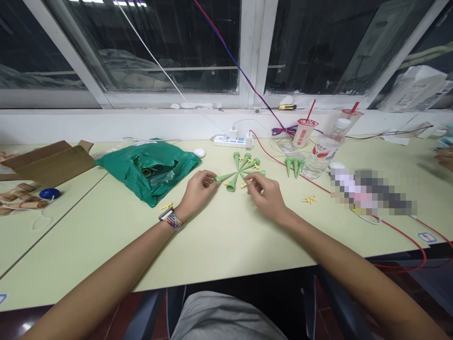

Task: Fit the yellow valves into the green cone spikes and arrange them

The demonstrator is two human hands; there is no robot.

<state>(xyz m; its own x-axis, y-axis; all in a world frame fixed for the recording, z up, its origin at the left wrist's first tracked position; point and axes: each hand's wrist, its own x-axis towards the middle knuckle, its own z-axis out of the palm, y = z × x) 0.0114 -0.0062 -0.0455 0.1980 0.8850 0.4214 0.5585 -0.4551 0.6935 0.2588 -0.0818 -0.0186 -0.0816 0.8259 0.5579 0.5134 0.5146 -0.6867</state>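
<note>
Spanning the frame, the pale counter carries a green bag left of your hands and a fan of green cones at their fingertips. Your left hand: grip pinches one cone by its wide end. Your right hand: grip pressed together beside a yellow peg.

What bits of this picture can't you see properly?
Head view:
- What the right hand pinches: too small, fingers cover it.
- Inside the crumpled green plastic bag: folds hide it.
- Thing right of the clear plastic water bottle: blurred out.
- Flat brown cardboard box: cut by left edge.
</note>
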